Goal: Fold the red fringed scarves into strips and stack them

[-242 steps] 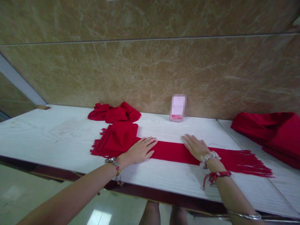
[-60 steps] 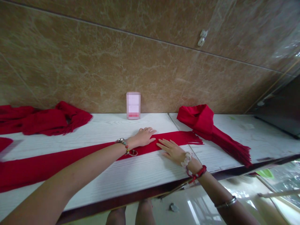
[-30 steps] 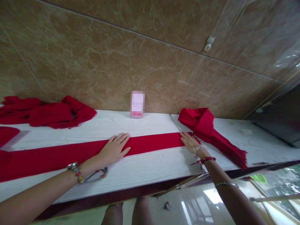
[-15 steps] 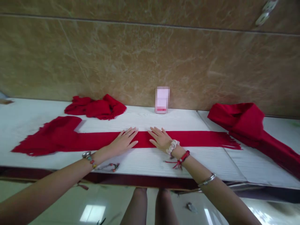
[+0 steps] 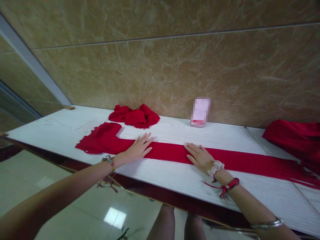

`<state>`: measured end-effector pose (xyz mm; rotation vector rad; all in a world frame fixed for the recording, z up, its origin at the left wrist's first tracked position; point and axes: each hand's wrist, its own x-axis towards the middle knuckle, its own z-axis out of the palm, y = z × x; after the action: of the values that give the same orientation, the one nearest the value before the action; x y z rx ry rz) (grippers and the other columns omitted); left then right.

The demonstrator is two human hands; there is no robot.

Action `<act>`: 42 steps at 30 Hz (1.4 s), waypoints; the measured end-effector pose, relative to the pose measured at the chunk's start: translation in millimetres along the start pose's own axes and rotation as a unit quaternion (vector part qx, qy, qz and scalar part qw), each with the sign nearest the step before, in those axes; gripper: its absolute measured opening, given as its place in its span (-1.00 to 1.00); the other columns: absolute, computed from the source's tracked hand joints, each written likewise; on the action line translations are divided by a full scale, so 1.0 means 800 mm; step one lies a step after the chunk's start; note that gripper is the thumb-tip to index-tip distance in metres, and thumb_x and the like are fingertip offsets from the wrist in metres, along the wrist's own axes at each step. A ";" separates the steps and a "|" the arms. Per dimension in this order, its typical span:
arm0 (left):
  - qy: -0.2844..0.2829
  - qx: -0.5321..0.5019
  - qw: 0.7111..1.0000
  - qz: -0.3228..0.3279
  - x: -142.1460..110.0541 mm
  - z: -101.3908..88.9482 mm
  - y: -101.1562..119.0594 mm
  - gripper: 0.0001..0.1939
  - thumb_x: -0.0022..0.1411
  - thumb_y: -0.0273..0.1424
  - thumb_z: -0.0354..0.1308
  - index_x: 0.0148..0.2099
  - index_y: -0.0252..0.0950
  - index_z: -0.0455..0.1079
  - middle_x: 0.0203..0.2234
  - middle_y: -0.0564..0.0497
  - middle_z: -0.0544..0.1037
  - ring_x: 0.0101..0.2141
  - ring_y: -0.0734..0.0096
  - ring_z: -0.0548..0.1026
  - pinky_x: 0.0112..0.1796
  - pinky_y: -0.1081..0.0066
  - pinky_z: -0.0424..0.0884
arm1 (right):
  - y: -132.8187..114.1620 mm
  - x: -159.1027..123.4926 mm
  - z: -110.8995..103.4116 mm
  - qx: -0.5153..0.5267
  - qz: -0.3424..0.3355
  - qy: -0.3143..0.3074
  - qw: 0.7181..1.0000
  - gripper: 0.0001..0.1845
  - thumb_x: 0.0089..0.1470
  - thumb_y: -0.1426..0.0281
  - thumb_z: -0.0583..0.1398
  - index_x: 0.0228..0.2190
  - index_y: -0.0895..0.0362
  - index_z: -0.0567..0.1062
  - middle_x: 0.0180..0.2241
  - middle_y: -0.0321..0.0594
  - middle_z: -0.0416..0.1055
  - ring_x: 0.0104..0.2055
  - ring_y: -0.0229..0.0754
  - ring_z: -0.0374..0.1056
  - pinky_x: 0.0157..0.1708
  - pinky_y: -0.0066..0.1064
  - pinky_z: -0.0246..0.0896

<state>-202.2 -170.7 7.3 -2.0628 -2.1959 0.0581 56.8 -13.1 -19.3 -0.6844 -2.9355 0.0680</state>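
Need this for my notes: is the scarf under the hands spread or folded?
Partly spread: the red scarf lies flat under the left hand and right hand, its left end loosely heaped.

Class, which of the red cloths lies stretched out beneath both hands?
The long red scarf along the white tabletop's middle; the other two lie bunched or folded near the wall, untouched.

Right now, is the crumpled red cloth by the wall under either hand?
No, the crumpled red cloth lies behind the left hand, touched by neither.
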 end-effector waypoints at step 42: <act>-0.002 0.003 0.999 0.053 -0.019 0.004 -0.014 -0.56 0.27 -0.34 -0.20 0.19 -0.22 0.04 0.16 -0.04 0.09 0.14 0.32 0.04 0.07 0.25 0.01 | 0.007 -0.004 0.001 0.001 -0.006 0.012 1.000 -0.52 0.11 0.30 -0.11 0.06 0.09 0.21 0.11 -0.13 0.14 0.14 -0.12 0.04 0.08 -0.07 -0.04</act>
<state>-212.8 -186.6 4.3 -2.1768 -2.0845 0.0787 61.8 -9.5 -20.7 -0.6620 -2.9168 0.0612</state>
